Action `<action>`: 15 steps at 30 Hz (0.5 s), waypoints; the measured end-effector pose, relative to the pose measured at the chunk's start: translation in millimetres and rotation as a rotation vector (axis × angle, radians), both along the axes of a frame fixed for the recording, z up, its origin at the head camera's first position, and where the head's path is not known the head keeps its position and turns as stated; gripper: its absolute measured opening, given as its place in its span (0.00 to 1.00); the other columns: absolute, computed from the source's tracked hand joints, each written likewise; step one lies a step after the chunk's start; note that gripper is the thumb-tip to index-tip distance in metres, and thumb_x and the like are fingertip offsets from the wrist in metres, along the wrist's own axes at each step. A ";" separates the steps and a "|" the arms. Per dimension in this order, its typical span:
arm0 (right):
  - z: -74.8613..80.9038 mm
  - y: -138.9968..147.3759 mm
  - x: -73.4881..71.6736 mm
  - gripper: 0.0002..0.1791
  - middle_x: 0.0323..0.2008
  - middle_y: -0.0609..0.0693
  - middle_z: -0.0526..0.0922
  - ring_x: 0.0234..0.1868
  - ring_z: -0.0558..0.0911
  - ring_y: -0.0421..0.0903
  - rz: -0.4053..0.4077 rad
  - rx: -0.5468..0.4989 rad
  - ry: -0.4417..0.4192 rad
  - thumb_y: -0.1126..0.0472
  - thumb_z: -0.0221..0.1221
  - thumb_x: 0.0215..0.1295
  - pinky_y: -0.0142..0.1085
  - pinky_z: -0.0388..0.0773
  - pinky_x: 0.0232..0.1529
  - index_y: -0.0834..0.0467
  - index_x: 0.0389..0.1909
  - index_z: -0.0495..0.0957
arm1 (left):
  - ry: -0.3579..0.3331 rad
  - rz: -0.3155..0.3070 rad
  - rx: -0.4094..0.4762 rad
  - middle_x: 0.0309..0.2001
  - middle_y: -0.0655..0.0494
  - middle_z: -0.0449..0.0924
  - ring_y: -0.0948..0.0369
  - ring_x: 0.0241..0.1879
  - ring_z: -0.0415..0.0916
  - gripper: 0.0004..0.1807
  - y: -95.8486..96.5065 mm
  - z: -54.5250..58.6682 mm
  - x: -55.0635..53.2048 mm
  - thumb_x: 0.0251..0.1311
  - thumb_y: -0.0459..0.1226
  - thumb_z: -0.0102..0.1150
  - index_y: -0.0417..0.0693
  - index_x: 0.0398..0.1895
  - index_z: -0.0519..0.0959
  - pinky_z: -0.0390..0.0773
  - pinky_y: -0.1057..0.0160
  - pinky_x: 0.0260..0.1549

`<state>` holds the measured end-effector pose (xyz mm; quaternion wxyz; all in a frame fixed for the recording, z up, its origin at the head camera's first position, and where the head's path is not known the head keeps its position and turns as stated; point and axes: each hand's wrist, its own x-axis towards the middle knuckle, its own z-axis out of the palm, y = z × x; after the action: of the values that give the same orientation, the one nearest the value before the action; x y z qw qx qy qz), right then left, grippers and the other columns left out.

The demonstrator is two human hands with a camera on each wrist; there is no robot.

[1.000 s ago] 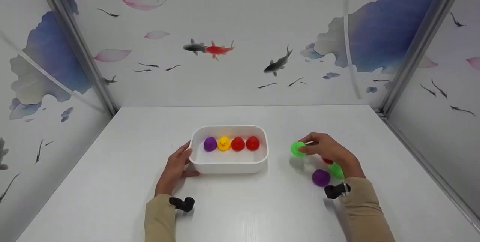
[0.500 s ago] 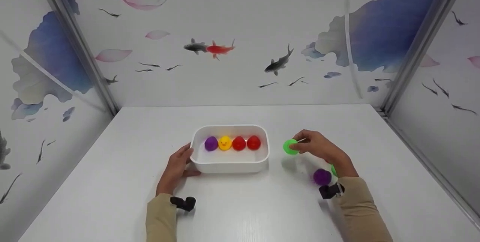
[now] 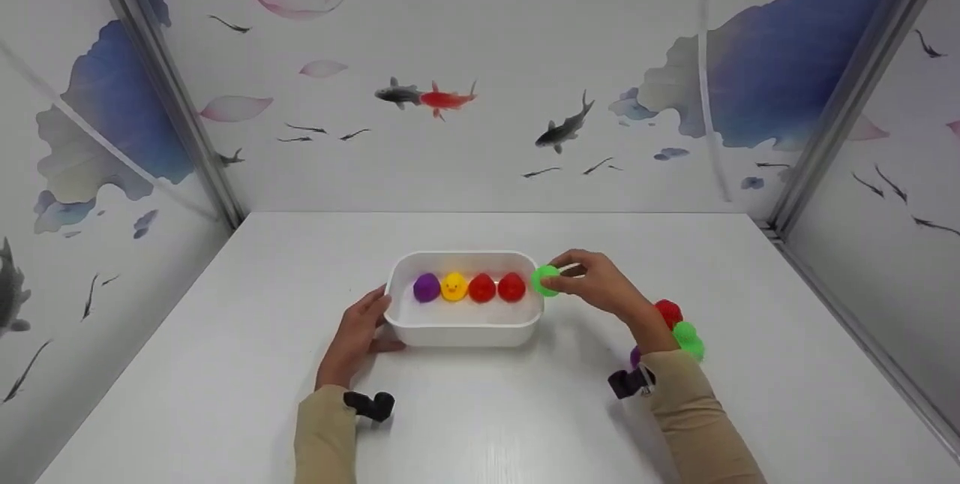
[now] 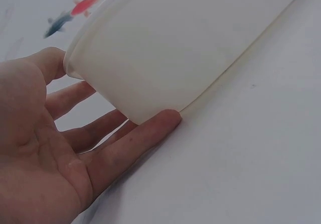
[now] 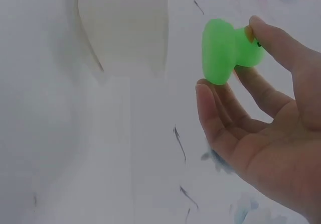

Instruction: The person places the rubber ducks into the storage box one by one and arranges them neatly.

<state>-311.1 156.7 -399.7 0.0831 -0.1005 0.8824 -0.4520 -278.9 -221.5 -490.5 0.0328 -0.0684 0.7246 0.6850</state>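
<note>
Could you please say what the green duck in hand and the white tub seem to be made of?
The green duck: probably rubber or soft vinyl, smooth and matte, judging by its rounded, evenly coloured body. The white tub: likely plastic, smooth, judging by its rounded corners and moulded rim.

no readable text, seemingly no labels

The left sleeve and right sleeve are tan, the right one creased. A black knobbed device is worn on the left, a second black device with a silvery clip on the right. The fingers are bare.
</note>
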 end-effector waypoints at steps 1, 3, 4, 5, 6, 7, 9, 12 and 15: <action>0.9 -5.1 -1.3 0.25 0.59 0.56 0.79 0.62 0.79 0.57 -0.004 -0.002 -0.004 0.45 0.67 0.62 0.53 0.80 0.62 0.54 0.55 0.79 | -0.005 0.000 0.001 0.75 0.45 0.64 0.44 0.71 0.67 0.29 0.0 -0.3 -0.1 0.77 0.48 0.46 0.53 0.77 0.62 0.89 0.53 0.41; 3.2 -14.6 -3.8 0.25 0.60 0.56 0.79 0.61 0.80 0.56 -0.010 -0.009 -0.003 0.46 0.67 0.63 0.51 0.81 0.62 0.54 0.56 0.79 | -0.010 -0.002 0.002 0.75 0.46 0.65 0.45 0.71 0.67 0.28 0.1 -1.0 -0.8 0.77 0.49 0.46 0.54 0.76 0.62 0.89 0.53 0.41; 4.8 -19.4 -4.9 0.25 0.60 0.57 0.78 0.60 0.80 0.56 -0.015 -0.014 -0.002 0.46 0.67 0.63 0.50 0.82 0.61 0.54 0.56 0.79 | -0.010 -0.004 0.002 0.75 0.46 0.65 0.44 0.71 0.67 0.28 0.3 -1.2 -0.9 0.77 0.48 0.45 0.54 0.76 0.62 0.89 0.53 0.41; 6.4 -23.8 -5.9 0.25 0.60 0.57 0.78 0.60 0.81 0.56 -0.017 -0.019 0.004 0.46 0.67 0.63 0.50 0.82 0.61 0.55 0.56 0.79 | -0.008 -0.005 0.002 0.75 0.46 0.65 0.44 0.72 0.67 0.28 0.6 -1.3 -1.1 0.77 0.48 0.45 0.54 0.76 0.62 0.89 0.53 0.41; 8.0 -28.5 -6.9 0.24 0.60 0.57 0.78 0.59 0.81 0.56 -0.021 -0.026 0.006 0.47 0.67 0.63 0.49 0.82 0.61 0.55 0.55 0.79 | -0.006 -0.005 0.004 0.75 0.46 0.65 0.44 0.72 0.67 0.28 0.7 -1.3 -1.5 0.77 0.48 0.46 0.54 0.76 0.62 0.89 0.53 0.41; 9.5 -33.1 -7.9 0.25 0.61 0.58 0.78 0.59 0.81 0.56 -0.021 -0.032 0.011 0.47 0.67 0.63 0.50 0.82 0.61 0.56 0.55 0.78 | -0.005 -0.004 0.007 0.75 0.46 0.65 0.44 0.72 0.67 0.28 0.8 -1.3 -2.0 0.77 0.48 0.46 0.54 0.76 0.63 0.89 0.53 0.41; 12.6 -42.7 -9.5 0.24 0.61 0.57 0.78 0.59 0.81 0.56 -0.021 -0.040 0.008 0.47 0.68 0.63 0.49 0.82 0.61 0.55 0.55 0.78 | -0.007 -0.002 0.006 0.74 0.45 0.65 0.44 0.71 0.67 0.28 0.9 -1.1 -2.8 0.76 0.48 0.46 0.55 0.76 0.63 0.89 0.53 0.41; 15.9 -57.1 -11.8 0.23 0.61 0.56 0.78 0.59 0.81 0.54 -0.006 -0.049 -0.004 0.48 0.68 0.63 0.46 0.83 0.61 0.55 0.54 0.78 | -0.013 0.009 0.000 0.73 0.45 0.67 0.44 0.70 0.69 0.28 0.4 -1.0 -3.3 0.76 0.48 0.46 0.55 0.76 0.63 0.89 0.53 0.41; 19.0 -69.9 -14.1 0.22 0.60 0.53 0.79 0.58 0.81 0.52 0.004 -0.055 -0.010 0.48 0.68 0.63 0.44 0.83 0.60 0.54 0.53 0.79 | -0.012 0.013 0.001 0.73 0.45 0.67 0.44 0.70 0.69 0.28 -0.1 -1.6 -4.1 0.76 0.48 0.46 0.55 0.76 0.63 0.89 0.53 0.40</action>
<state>-325.2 86.8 -380.6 0.0855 -0.1021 0.8690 -0.4765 -283.1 -221.6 -492.0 0.0328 -0.0770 0.7234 0.6853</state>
